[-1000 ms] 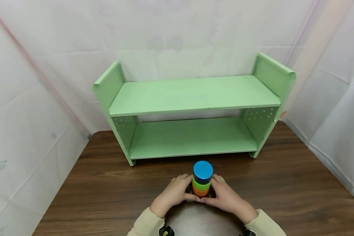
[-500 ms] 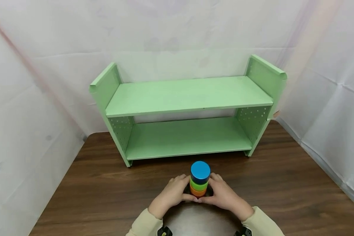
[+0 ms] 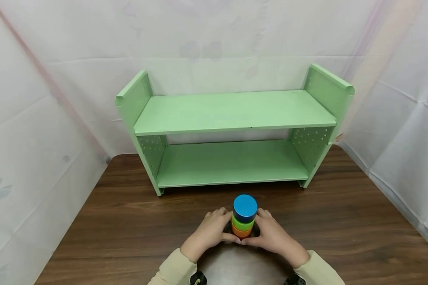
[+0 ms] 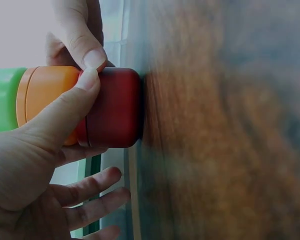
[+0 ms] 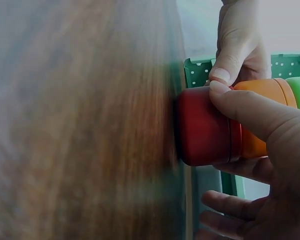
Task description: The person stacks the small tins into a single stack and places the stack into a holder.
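A stack of small round canisters stands upright on the wooden table, with a blue canister [image 3: 245,206] on top. Below it come a green canister [image 3: 242,225] and an orange canister [image 3: 241,232]. At the bottom is a dark red canister [image 4: 115,107], its base at the tabletop. My left hand [image 3: 211,232] and right hand [image 3: 271,236] hold the stack low from both sides. Both thumbs lie across the red canister near its seam with the orange one, tips meeting in front. Index fingers reach round behind; the other fingers are spread out.
A pale green two-tier shelf [image 3: 232,162] with raised, perforated sides stands on the table [image 3: 128,237] just behind the stack. White patterned sheeting [image 3: 217,47] hangs behind and along both sides.
The head view shifts slightly to the side and back. Both hands and the stack keep the same place and hold.
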`<action>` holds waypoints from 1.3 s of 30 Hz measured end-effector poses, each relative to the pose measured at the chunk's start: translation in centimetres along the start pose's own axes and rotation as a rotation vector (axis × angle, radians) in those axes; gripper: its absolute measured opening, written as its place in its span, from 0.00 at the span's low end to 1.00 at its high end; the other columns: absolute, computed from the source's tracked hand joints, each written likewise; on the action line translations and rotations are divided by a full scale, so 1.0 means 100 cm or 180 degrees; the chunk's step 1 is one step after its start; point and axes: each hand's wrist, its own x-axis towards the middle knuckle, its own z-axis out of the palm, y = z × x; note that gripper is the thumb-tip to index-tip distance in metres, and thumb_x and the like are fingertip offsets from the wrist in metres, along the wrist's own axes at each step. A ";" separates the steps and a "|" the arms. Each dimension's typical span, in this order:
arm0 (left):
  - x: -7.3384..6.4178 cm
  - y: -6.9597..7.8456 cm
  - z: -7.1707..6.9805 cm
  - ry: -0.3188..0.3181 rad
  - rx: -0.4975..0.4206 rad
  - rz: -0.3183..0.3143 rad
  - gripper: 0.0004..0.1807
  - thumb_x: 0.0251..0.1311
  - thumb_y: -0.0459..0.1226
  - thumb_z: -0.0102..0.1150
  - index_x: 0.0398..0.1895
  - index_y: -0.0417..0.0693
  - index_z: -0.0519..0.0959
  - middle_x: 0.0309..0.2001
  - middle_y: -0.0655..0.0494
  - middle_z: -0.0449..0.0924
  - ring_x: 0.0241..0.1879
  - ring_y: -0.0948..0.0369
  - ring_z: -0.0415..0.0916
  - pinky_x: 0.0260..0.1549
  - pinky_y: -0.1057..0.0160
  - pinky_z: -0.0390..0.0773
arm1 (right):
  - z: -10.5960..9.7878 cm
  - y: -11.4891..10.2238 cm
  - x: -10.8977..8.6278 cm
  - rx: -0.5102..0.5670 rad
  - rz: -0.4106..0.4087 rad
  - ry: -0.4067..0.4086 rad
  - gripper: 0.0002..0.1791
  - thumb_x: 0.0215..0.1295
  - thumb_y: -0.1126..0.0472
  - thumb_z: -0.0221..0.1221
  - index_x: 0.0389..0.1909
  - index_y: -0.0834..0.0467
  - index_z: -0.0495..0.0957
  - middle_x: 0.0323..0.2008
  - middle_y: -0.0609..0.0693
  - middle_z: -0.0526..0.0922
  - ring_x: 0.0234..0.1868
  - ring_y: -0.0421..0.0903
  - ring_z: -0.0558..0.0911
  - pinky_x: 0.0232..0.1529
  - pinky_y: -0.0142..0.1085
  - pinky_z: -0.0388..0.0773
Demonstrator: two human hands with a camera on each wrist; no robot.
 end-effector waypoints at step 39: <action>-0.025 0.013 0.001 0.0165 0.0172 -0.0052 0.32 0.41 0.55 0.72 0.52 0.54 0.79 0.39 0.56 0.74 0.39 0.60 0.65 0.37 0.62 0.64 | 0.000 -0.033 -0.015 -0.0264 0.0392 -0.0027 0.34 0.37 0.46 0.76 0.49 0.54 0.79 0.47 0.56 0.78 0.53 0.63 0.73 0.55 0.66 0.61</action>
